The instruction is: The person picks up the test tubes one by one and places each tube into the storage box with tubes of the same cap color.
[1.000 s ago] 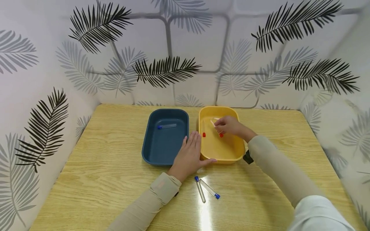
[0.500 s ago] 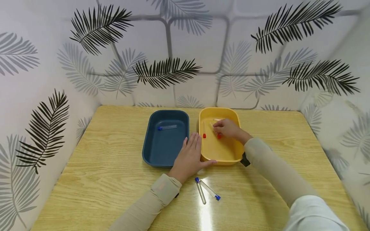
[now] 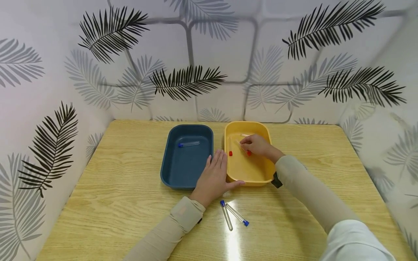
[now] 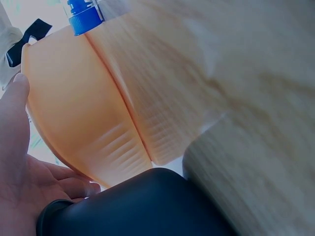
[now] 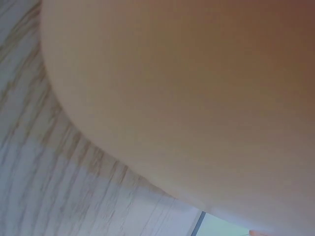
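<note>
In the head view my right hand (image 3: pixel 258 145) reaches into the yellow bin (image 3: pixel 249 172), fingertips pinching a red-capped test tube (image 3: pixel 249 153) low near the floor; the fingers cover part of it. Another red-capped tube (image 3: pixel 230 153) lies along the bin's left side, and a clear tube end (image 3: pixel 244 135) shows behind my fingers. My left hand (image 3: pixel 212 177) rests with straight fingers across the neighbouring rims of the yellow bin and the dark blue bin (image 3: pixel 184 170), thumb along the yellow bin's front. A blue-capped test tube (image 3: pixel 189 144) lies in the blue bin.
Two more blue-capped tubes, one pointing toward me (image 3: pixel 226 216) and one slanted (image 3: pixel 237 215), lie on the wooden table (image 3: pixel 130 174) before the bins. A leaf-patterned wall covering (image 3: pixel 225 101) stands behind. The right wrist view shows mostly a blurred bin wall (image 5: pixel 147 98).
My right hand has lowered slightly with the red-capped tube, which has gone from raised to near the bin's floor. My left hand has stayed in place.
</note>
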A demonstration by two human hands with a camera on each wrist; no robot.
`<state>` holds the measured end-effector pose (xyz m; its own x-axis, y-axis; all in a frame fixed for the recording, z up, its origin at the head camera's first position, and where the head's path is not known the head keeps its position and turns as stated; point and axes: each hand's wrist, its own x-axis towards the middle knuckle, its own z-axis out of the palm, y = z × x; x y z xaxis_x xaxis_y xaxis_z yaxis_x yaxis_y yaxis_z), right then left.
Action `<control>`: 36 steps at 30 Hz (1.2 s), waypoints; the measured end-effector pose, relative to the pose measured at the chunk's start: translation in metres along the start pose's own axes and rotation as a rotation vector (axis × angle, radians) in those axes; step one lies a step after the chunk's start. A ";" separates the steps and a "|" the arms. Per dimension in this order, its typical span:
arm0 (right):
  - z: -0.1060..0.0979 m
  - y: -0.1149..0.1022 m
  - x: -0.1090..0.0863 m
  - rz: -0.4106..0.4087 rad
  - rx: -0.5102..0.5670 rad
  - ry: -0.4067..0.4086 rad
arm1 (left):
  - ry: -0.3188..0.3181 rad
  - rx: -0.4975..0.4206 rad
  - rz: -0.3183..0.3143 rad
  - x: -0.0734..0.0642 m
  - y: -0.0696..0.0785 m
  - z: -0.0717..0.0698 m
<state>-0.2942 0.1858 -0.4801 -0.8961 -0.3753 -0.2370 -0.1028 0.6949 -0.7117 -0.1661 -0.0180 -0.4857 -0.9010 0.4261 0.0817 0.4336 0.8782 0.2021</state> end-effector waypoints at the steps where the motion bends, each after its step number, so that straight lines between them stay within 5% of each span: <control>1: 0.000 0.000 0.000 -0.003 -0.003 0.001 | 0.000 0.001 0.000 0.000 0.000 0.000; 17: -0.004 0.003 -0.005 -0.047 -0.031 0.020 | -0.005 -0.016 -0.007 0.000 0.001 0.001; 36: -0.020 0.000 -0.056 -0.152 -0.144 0.096 | -0.049 0.021 0.003 0.003 0.001 -0.003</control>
<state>-0.2530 0.2186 -0.4535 -0.9019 -0.4269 -0.0654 -0.2939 0.7176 -0.6314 -0.1682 -0.0170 -0.4826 -0.8982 0.4382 0.0340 0.4367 0.8811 0.1814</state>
